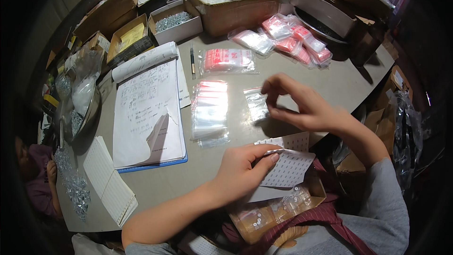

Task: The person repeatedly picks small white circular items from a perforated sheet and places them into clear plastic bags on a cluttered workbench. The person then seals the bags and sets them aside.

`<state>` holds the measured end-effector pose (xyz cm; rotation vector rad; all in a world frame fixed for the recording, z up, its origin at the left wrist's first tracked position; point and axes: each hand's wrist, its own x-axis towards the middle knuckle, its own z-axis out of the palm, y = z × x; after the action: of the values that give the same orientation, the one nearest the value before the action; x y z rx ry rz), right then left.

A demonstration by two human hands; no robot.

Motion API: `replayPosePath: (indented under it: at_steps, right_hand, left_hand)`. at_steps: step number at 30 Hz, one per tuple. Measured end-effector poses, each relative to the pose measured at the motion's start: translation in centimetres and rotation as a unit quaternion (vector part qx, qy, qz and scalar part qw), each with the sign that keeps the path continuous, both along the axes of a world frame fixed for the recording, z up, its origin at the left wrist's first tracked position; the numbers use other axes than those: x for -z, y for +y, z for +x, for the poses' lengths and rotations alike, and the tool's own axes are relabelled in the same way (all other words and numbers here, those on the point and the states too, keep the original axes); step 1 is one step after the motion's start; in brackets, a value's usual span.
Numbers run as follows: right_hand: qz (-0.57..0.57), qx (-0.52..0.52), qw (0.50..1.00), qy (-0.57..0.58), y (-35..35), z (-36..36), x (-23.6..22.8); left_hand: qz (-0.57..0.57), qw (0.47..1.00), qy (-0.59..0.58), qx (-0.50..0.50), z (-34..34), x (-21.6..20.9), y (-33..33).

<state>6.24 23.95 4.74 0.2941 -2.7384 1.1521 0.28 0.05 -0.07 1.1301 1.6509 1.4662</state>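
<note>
Soft grey sleeve (387, 198), then thin rectangular paper sheet (288, 170) in left hand (243, 170).

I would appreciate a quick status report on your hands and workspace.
Left hand gripping white paper sheet with printed rows. Right hand open at small clear plastic bag; contact unclear. Open brown cardboard box partly below sheet.

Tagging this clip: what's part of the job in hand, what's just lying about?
Likely in the job:
- printed sheet, in the left hand
- small clear bag, by the right hand
- stack of clear bags

Seemingly lying about:
- pen
- paper pad
- white box of metal parts
</note>
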Motion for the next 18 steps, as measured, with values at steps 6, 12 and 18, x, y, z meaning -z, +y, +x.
replayPosePath:
  at_steps: [6,12,18]
  right_hand:
    - [0.112,0.007,0.993,-0.025,0.1,-4.6,1.5]
    - [0.191,0.03,0.981,-0.007,0.9,-5.5,1.5]
    - [0.075,0.073,0.988,-0.114,3.0,-4.8,0.5]
  left_hand:
    - [0.005,0.999,0.028,0.015,-0.2,-0.4,0.1]
    - [0.048,0.997,0.052,-0.003,0.1,0.9,0.3]
    - [0.069,0.994,0.084,-0.003,0.2,1.1,0.5]
